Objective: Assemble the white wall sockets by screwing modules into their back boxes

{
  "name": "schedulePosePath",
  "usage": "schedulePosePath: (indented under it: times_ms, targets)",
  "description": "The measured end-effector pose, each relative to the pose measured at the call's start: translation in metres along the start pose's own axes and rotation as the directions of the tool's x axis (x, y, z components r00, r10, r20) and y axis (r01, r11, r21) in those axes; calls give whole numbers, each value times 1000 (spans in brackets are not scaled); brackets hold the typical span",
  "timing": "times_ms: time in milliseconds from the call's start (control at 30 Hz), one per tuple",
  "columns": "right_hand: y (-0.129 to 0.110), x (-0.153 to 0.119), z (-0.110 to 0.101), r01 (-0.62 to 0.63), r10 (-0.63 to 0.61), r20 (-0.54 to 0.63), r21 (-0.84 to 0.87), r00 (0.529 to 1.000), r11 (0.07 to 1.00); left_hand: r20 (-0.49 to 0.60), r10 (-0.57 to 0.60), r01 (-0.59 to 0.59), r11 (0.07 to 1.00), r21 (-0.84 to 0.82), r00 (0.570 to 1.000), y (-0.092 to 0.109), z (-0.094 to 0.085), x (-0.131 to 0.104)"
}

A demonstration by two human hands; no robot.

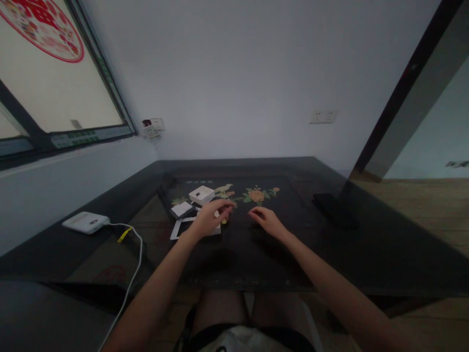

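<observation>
My left hand [210, 218] hovers over the small white boxes with its fingers bent toward the thumb. A pale spot shows at its palm, too small to name. My right hand [268, 222] is apart from it, fingers curled and pressed toward the thumb above the dark table; whatever they may hold is hidden. Beside my left hand stand an open white box [202, 194] with a small dark mark, and a small white-topped box [182, 209]. A flat white tray or lid with a dark inside [176, 231] lies partly behind my left wrist.
On the left of the black table [234, 264] lies a white device [86, 222] with a white cable [140, 249] carrying a yellow tag [124, 235]. A black flat object [335, 210] lies at the right. The wall rises behind the table's far edge.
</observation>
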State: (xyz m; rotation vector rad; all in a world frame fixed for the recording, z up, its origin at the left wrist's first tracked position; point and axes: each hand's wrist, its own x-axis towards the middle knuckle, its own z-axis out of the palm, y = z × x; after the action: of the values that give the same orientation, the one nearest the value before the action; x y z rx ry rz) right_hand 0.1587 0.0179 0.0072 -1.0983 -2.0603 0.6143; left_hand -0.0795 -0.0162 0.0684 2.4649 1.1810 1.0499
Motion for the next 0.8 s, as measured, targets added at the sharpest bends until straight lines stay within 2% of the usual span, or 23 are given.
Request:
schedulePosePath:
  times_ms: [67,133,233,333,400,533,667,800]
  targets:
    - [-9,6,6,28,-28,16,4,999,1000,-147,-78,92,992,87,986,-37,-29,-2]
    - [-21,16,17,100,-100,29,-10,995,995,-226,-125,177,958,226,966,-81,-50,-7]
    - [-39,36,40,136,-133,55,-57,990,989,-220,-232,298,888,350,948,-140,-62,-17]
    - [-53,58,65,62,-50,109,-112,993,992,-149,-309,342,877,339,939,-177,-59,-24]
    - [-59,69,78,5,17,147,-152,989,988,-65,-343,346,887,305,937,-191,-55,-24]
    - [-63,82,95,-115,160,184,-234,970,965,49,-433,405,873,272,900,-205,-55,-19]
    - [-63,85,106,-161,216,180,-276,960,947,76,-446,417,875,246,892,-211,-55,-25]
    - [-64,86,111,-163,217,178,-273,960,948,42,-448,431,879,205,893,-209,-51,-34]
